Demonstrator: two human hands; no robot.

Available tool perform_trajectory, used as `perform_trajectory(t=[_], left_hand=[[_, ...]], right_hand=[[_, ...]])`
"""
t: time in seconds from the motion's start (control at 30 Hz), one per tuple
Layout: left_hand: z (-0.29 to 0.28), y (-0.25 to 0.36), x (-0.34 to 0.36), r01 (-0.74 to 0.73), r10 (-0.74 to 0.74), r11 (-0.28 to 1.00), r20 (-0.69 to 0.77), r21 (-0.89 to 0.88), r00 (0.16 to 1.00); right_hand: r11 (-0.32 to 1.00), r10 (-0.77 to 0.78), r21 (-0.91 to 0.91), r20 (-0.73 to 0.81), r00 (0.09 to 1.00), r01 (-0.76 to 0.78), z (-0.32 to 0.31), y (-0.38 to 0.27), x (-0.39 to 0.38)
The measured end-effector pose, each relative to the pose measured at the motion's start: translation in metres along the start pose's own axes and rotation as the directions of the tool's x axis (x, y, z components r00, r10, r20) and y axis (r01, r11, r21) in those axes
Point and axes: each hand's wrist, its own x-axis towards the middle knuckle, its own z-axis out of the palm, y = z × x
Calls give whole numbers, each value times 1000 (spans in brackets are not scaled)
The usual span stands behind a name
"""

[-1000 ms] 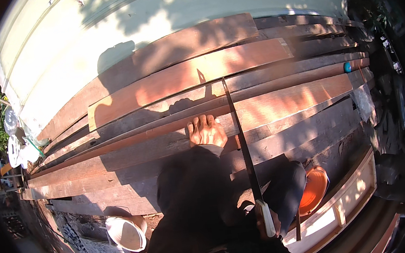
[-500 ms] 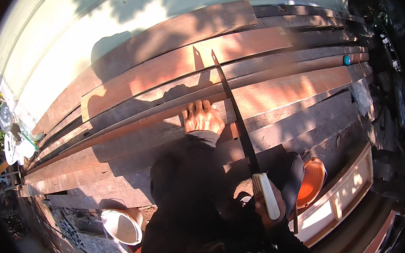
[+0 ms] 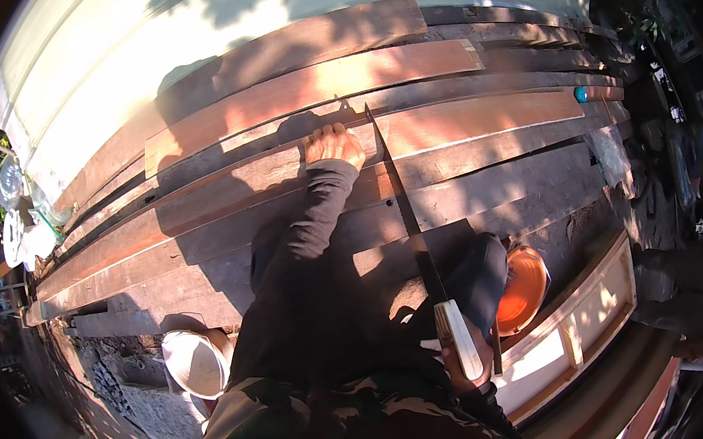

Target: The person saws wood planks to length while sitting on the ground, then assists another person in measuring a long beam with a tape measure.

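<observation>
Blade (image 3: 400, 198) now farther forward (tip away)

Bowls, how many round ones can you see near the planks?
2. A white bowl sits lower left, below the planks; an orange bowl sits lower right, partly behind the right arm. More may be hidden.

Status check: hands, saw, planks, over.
Left hand flat on plank. Right hand grips saw handle, blade across the stack. Nothing on the cut line.
</observation>
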Motion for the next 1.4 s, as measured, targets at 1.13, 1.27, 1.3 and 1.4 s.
perform_trajectory(t=[1.13,1.27,1.3,1.4], left_hand=[[-5,-12,-7,15,-14,999,-27,32,1000],[2,16,-3,-49,48,999,25,13,999],[-1,8,-4,-33,33,999,25,27,999],[-7,-8,5,-14,16,998,-38,55,999]], right_hand=[[990,-78,116,22,997,75,44,20,56],[973,-124,189,-64,990,134,64,46,175],[966,-162,188,-88,983,176,72,45,169],[969,-161,174,-98,982,176,69,38,106]])
